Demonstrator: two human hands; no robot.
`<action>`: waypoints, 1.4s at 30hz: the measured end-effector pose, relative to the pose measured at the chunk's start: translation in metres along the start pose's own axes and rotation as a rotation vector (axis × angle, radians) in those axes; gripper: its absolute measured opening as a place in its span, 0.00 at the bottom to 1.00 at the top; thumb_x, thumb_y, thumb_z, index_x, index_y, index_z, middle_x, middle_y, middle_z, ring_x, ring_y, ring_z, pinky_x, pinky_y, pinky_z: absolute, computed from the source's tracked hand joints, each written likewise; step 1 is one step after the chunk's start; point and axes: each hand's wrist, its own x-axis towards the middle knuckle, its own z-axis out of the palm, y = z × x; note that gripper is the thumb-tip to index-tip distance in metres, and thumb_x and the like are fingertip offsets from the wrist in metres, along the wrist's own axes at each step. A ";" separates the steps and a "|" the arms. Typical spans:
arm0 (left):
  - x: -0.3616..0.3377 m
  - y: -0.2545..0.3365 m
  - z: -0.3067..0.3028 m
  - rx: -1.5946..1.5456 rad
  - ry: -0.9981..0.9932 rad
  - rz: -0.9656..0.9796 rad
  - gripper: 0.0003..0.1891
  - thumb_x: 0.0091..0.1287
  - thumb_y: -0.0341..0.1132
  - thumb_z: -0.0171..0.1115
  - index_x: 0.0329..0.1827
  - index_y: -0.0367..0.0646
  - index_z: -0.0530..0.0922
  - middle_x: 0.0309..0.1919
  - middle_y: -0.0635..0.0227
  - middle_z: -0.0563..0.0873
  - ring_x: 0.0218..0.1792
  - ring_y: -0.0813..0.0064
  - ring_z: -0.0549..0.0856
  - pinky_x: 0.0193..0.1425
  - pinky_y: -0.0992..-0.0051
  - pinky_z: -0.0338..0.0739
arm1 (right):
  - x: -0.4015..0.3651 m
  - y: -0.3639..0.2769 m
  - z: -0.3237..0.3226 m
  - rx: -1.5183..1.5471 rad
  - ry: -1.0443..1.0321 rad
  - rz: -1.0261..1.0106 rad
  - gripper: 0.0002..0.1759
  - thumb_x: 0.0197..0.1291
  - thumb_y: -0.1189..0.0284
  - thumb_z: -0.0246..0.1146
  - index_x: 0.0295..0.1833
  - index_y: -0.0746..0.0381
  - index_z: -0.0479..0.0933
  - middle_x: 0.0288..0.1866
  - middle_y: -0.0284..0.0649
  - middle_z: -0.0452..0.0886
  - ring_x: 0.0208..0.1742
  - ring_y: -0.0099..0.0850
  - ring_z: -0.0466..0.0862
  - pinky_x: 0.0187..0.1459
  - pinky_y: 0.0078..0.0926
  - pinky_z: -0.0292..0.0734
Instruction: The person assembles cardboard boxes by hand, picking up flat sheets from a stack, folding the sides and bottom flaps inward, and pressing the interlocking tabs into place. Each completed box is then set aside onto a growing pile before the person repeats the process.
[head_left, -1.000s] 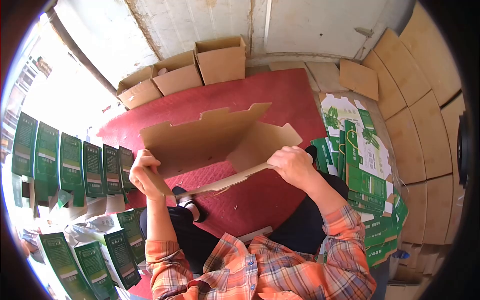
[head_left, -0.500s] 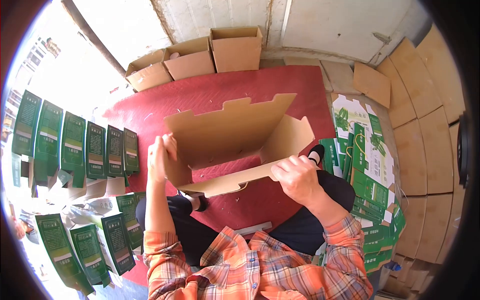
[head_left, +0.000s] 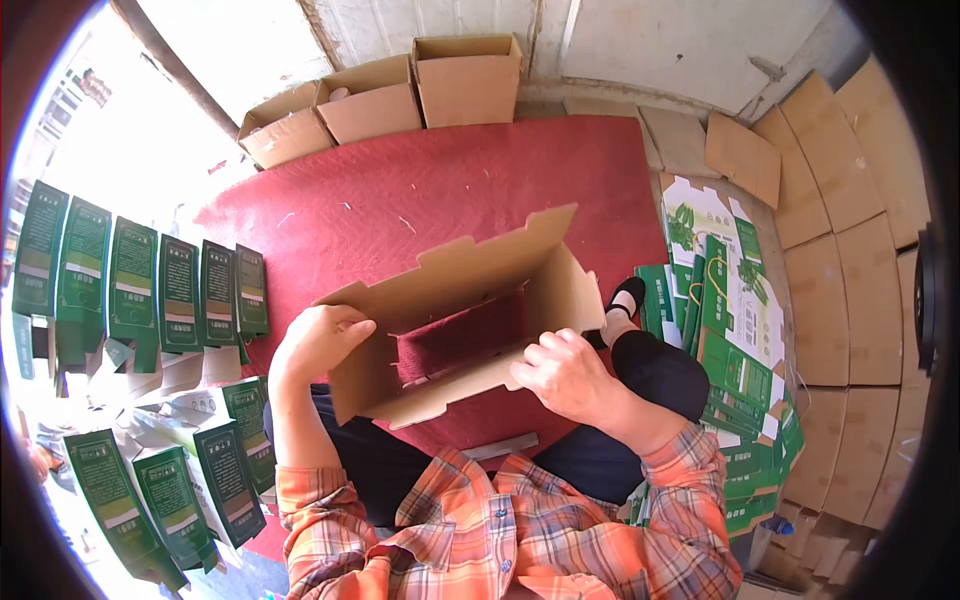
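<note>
A brown cardboard box (head_left: 465, 257) is between my hands, unfolded into a four-sided frame above my lap. Its upper edges have notched flaps, and red floor shows through its open bottom. My left hand (head_left: 315, 345) grips the left side at the far left corner, with the thumb over the rim and the other fingers mostly hidden. On the near wall, toward its right end, my right hand (head_left: 568, 375) is closed over the top edge, knuckles upward.
Green printed cartons (head_left: 132, 280) stand in rows on the left. Flat green-and-white printed cartons (head_left: 735, 375) lie piled on the right. Three open brown boxes (head_left: 467, 85) line the back of the red mat (head_left: 330, 225). Stacked brown cardboard (head_left: 825, 310) rises at the far right.
The box has come lower and closer to me and has turned slightly. My left hand has shifted from a raised grip to lying over the rim. My right hand moved a little left and down.
</note>
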 end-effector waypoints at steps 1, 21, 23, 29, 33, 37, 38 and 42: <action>-0.010 0.012 -0.005 -0.029 -0.014 -0.125 0.17 0.58 0.42 0.68 0.42 0.36 0.86 0.32 0.55 0.88 0.35 0.58 0.88 0.43 0.64 0.81 | 0.001 -0.001 0.000 0.005 -0.002 0.004 0.03 0.50 0.71 0.60 0.26 0.54 0.73 0.23 0.31 0.69 0.31 0.29 0.74 0.35 0.29 0.68; -0.003 0.010 0.069 0.065 0.432 0.223 0.45 0.52 0.33 0.74 0.75 0.46 0.60 0.74 0.52 0.58 0.72 0.44 0.59 0.73 0.53 0.61 | 0.013 -0.010 0.006 0.133 -0.067 -0.011 0.08 0.54 0.66 0.65 0.27 0.56 0.76 0.23 0.34 0.74 0.30 0.32 0.78 0.35 0.33 0.71; -0.002 0.010 0.069 0.137 0.471 0.203 0.46 0.51 0.32 0.75 0.75 0.46 0.61 0.74 0.52 0.57 0.73 0.44 0.58 0.74 0.52 0.60 | 0.012 -0.006 0.003 0.168 -0.114 -0.019 0.10 0.56 0.63 0.66 0.29 0.56 0.79 0.25 0.35 0.76 0.31 0.33 0.78 0.36 0.34 0.72; -0.002 0.007 0.060 0.332 0.718 0.145 0.43 0.50 0.32 0.75 0.72 0.48 0.65 0.71 0.55 0.63 0.72 0.47 0.61 0.74 0.54 0.57 | 0.011 0.028 -0.027 0.767 -0.308 0.222 0.21 0.61 0.53 0.65 0.42 0.61 0.84 0.36 0.41 0.85 0.40 0.42 0.83 0.45 0.36 0.78; 0.004 -0.012 0.062 0.220 0.825 0.332 0.17 0.53 0.30 0.70 0.47 0.46 0.81 0.40 0.66 0.80 0.47 0.63 0.79 0.62 0.56 0.66 | 0.003 0.044 -0.019 0.762 -0.107 0.394 0.11 0.62 0.66 0.66 0.37 0.64 0.84 0.34 0.42 0.85 0.35 0.33 0.84 0.39 0.27 0.77; 0.001 -0.019 0.068 0.289 0.579 0.332 0.06 0.53 0.28 0.68 0.31 0.44 0.79 0.33 0.64 0.80 0.43 0.60 0.80 0.51 0.61 0.71 | -0.001 0.051 -0.025 0.732 -0.006 0.643 0.11 0.61 0.66 0.67 0.35 0.64 0.83 0.23 0.44 0.80 0.23 0.33 0.79 0.29 0.30 0.72; 0.002 -0.023 0.072 0.268 0.481 0.312 0.08 0.52 0.29 0.69 0.32 0.44 0.78 0.34 0.63 0.80 0.43 0.58 0.80 0.49 0.61 0.72 | 0.000 0.051 -0.024 0.761 0.119 0.645 0.13 0.61 0.66 0.67 0.32 0.66 0.82 0.19 0.43 0.78 0.20 0.32 0.77 0.26 0.31 0.70; 0.004 -0.032 0.086 0.274 0.175 0.209 0.17 0.50 0.35 0.74 0.40 0.42 0.77 0.37 0.61 0.81 0.46 0.55 0.80 0.48 0.60 0.75 | -0.004 0.068 -0.010 0.588 0.214 0.749 0.09 0.61 0.67 0.67 0.38 0.63 0.82 0.25 0.42 0.80 0.22 0.34 0.77 0.29 0.31 0.71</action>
